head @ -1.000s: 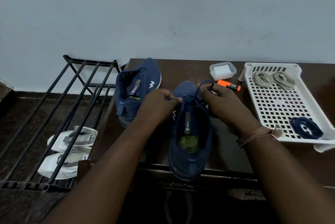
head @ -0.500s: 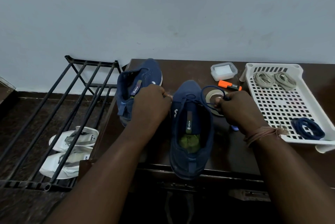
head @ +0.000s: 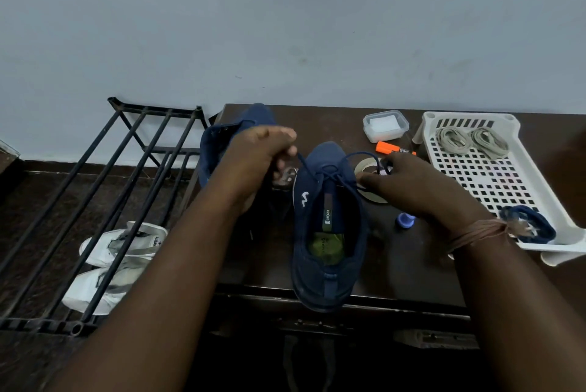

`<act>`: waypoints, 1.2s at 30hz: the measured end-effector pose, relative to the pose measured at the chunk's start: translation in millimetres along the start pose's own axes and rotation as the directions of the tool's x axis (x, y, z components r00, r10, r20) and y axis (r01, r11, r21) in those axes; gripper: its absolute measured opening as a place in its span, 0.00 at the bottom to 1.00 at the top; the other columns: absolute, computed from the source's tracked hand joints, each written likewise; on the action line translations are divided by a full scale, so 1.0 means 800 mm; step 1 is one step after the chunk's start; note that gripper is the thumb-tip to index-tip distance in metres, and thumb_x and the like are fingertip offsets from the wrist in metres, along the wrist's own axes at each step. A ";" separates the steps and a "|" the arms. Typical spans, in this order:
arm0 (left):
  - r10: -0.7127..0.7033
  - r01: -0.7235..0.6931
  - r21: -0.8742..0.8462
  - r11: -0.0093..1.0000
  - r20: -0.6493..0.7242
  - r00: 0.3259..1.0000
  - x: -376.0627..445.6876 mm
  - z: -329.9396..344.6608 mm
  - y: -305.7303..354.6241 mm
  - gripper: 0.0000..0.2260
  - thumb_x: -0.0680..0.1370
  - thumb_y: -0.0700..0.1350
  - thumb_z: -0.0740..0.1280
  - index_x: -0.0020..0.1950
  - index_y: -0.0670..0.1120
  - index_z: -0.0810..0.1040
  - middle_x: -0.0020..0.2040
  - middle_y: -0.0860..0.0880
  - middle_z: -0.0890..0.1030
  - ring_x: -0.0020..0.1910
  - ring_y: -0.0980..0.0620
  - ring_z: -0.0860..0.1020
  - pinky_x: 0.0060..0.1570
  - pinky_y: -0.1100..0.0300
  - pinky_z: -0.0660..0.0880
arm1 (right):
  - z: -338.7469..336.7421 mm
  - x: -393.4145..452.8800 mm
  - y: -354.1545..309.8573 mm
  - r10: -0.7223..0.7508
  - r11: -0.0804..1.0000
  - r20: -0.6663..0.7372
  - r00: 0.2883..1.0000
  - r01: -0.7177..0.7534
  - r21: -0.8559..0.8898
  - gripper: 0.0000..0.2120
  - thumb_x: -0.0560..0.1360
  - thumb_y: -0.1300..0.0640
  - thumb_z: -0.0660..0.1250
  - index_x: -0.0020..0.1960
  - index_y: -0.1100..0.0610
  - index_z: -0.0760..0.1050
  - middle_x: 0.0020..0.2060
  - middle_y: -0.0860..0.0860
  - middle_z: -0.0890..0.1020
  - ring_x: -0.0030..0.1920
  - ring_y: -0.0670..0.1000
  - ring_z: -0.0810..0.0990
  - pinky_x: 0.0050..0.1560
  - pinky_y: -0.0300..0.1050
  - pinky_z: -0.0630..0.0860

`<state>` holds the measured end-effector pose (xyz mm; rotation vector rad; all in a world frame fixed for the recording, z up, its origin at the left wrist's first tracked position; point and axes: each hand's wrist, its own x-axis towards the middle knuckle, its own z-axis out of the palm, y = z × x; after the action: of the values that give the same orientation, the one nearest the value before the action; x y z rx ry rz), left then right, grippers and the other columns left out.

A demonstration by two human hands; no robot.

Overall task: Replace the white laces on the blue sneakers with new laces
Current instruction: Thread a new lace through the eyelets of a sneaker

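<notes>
A blue sneaker lies on the dark table, heel toward me. A dark blue lace runs through its front eyelets. My left hand pinches one lace end, pulled up and left of the shoe. My right hand grips the other end, which loops out to the right of the toe. The second blue sneaker stands behind my left hand, mostly hidden. A coiled blue lace lies in the white tray, with two coiled beige laces at its far end.
An orange marker, a clear lidded box, a tape roll and a small blue cap sit near the shoe. A black metal rack stands to the left, with white sandals on the floor below.
My hands have drawn apart, the left one rising up and left with its lace end, the right one moving right. The lace has pulled tighter across the toe.
</notes>
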<state>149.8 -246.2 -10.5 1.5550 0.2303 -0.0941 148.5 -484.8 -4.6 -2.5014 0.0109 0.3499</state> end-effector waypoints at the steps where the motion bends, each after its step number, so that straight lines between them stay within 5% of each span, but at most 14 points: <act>1: 0.049 -0.050 -0.046 0.998 -0.012 0.999 0.001 -0.003 0.004 0.07 0.81 0.42 0.67 0.57 0.42 0.81 0.42 0.48 0.84 0.32 0.54 0.74 0.30 0.63 0.71 | -0.004 -0.002 -0.001 0.001 1.000 -0.033 0.999 -0.001 0.016 0.23 0.75 0.40 0.66 0.47 0.62 0.77 0.43 0.61 0.81 0.41 0.54 0.79 0.41 0.47 0.73; 4: 0.211 -0.213 -0.010 0.977 -0.088 0.973 -0.001 -0.007 0.009 0.09 0.82 0.39 0.66 0.61 0.43 0.80 0.51 0.46 0.86 0.39 0.53 0.79 0.38 0.62 0.77 | -0.010 0.004 -0.002 -0.055 0.963 -0.318 0.947 0.135 0.234 0.17 0.77 0.50 0.58 0.51 0.63 0.77 0.49 0.61 0.81 0.50 0.62 0.80 0.51 0.55 0.77; 8: 0.302 -0.281 0.168 0.945 -0.113 0.947 0.003 -0.002 -0.002 0.09 0.82 0.41 0.66 0.61 0.49 0.81 0.52 0.49 0.85 0.43 0.53 0.82 0.45 0.57 0.79 | -0.015 0.009 -0.007 -0.017 0.741 -0.604 0.797 0.416 0.528 0.20 0.76 0.53 0.56 0.62 0.52 0.79 0.53 0.50 0.79 0.51 0.50 0.76 0.58 0.51 0.72; 11: 0.259 -0.208 0.460 0.863 -0.048 0.965 0.006 0.000 -0.013 0.10 0.81 0.45 0.66 0.60 0.54 0.82 0.49 0.52 0.85 0.41 0.57 0.81 0.45 0.57 0.79 | -0.006 0.004 -0.010 -0.234 0.815 -0.676 0.699 0.520 0.255 0.19 0.78 0.64 0.55 0.64 0.58 0.78 0.50 0.54 0.79 0.48 0.46 0.76 0.53 0.36 0.71; 14: 0.238 -0.200 0.731 0.652 0.053 0.970 -0.003 0.008 -0.020 0.10 0.81 0.49 0.67 0.61 0.52 0.83 0.53 0.54 0.83 0.45 0.61 0.77 0.44 0.68 0.73 | 0.007 0.003 -0.011 -0.379 0.846 -0.668 0.641 0.532 0.030 0.20 0.78 0.66 0.58 0.68 0.57 0.77 0.48 0.53 0.80 0.49 0.48 0.78 0.53 0.29 0.70; 16: 0.328 -0.228 0.782 0.580 0.032 0.944 -0.008 0.017 -0.024 0.11 0.78 0.55 0.69 0.55 0.52 0.85 0.51 0.49 0.82 0.49 0.55 0.78 0.53 0.60 0.75 | 0.012 0.001 -0.018 -0.355 0.857 -0.668 0.654 0.513 0.046 0.20 0.79 0.63 0.62 0.69 0.52 0.75 0.49 0.50 0.83 0.50 0.48 0.80 0.54 0.35 0.74; 19: 0.351 -0.124 0.863 0.490 -0.065 0.934 -0.008 0.027 -0.032 0.20 0.71 0.72 0.63 0.44 0.59 0.83 0.44 0.49 0.80 0.56 0.45 0.76 0.65 0.43 0.70 | 0.016 -0.002 -0.028 -0.350 0.866 -0.593 0.725 0.492 0.091 0.09 0.78 0.61 0.67 0.57 0.52 0.78 0.43 0.45 0.84 0.46 0.40 0.82 0.49 0.38 0.78; 22: 0.294 -0.060 0.889 0.454 -0.086 0.952 -0.013 0.038 -0.032 0.25 0.67 0.78 0.59 0.39 0.59 0.79 0.44 0.48 0.79 0.58 0.43 0.72 0.59 0.47 0.71 | 0.024 -0.003 -0.029 -0.396 0.893 -0.451 0.800 0.449 0.011 0.02 0.76 0.59 0.71 0.48 0.54 0.81 0.39 0.44 0.82 0.39 0.39 0.80 0.42 0.34 0.74; 25: 0.309 -0.166 0.829 0.533 -0.008 0.951 -0.023 0.041 -0.028 0.19 0.70 0.69 0.70 0.40 0.53 0.82 0.42 0.49 0.75 0.49 0.51 0.76 0.47 0.55 0.76 | 0.033 0.000 -0.024 -0.378 0.913 -0.387 0.841 0.407 -0.007 0.02 0.73 0.58 0.73 0.45 0.53 0.85 0.40 0.45 0.85 0.41 0.44 0.81 0.47 0.44 0.79; 28: 0.151 -0.164 0.788 0.593 0.091 0.984 -0.030 0.040 -0.019 0.12 0.71 0.60 0.74 0.40 0.52 0.82 0.39 0.55 0.81 0.42 0.58 0.80 0.42 0.57 0.78 | 0.041 0.007 -0.018 -0.321 0.941 -0.329 0.888 0.338 -0.006 0.04 0.74 0.53 0.72 0.47 0.49 0.86 0.43 0.45 0.86 0.43 0.47 0.82 0.47 0.51 0.80; 32: 0.048 -0.086 0.789 0.609 0.072 0.996 -0.027 0.034 -0.015 0.08 0.77 0.49 0.70 0.42 0.49 0.86 0.41 0.52 0.85 0.39 0.55 0.82 0.42 0.56 0.80 | 0.048 0.008 -0.024 -0.332 0.941 -0.260 0.907 0.339 -0.017 0.10 0.78 0.60 0.67 0.56 0.54 0.84 0.52 0.53 0.84 0.52 0.52 0.81 0.54 0.42 0.75; 36: -0.106 0.067 0.641 0.765 0.022 0.994 -0.023 0.022 -0.016 0.08 0.80 0.43 0.69 0.42 0.49 0.85 0.43 0.49 0.85 0.40 0.54 0.80 0.39 0.61 0.74 | 0.055 0.001 -0.032 -0.351 0.936 -0.213 0.912 0.347 -0.056 0.14 0.78 0.62 0.65 0.59 0.52 0.83 0.55 0.50 0.84 0.55 0.49 0.81 0.51 0.33 0.66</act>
<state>130.7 -265.7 -19.5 2.2268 0.2378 -0.3184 141.1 -438.9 -24.4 -2.4831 -0.3487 -0.0769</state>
